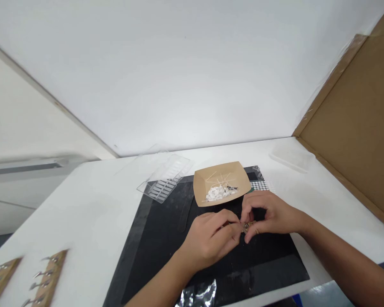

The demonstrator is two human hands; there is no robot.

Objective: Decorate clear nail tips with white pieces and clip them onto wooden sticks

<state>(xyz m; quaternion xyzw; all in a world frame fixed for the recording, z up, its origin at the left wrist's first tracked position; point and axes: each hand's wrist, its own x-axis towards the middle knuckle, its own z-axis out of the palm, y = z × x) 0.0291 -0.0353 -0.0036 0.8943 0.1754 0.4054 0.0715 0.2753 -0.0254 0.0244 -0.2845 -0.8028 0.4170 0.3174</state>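
Over a black mat point(160, 256), my left hand point(211, 234) and my right hand point(269, 213) meet with their fingertips almost touching. Between them shows a small brownish piece point(245, 227) with a shiny, metal-like spot, too small and covered to name. The thumb and fingers of my right hand pinch it from the right. My left hand's fingers are closed at its left side, hiding part of it. Just behind the hands stands a brown paper tray point(200, 183) holding white scraps point(219, 192) and thin pale sticks point(222, 177).
Clear plastic trays point(163, 183) lie at the mat's back left, and a translucent lid or tray point(291, 158) lies back right. A sheet of white dots point(259, 185) is behind my right hand. Wooden strips with metal hooks point(51, 277) lie front left. A cardboard panel point(355, 115) stands right.
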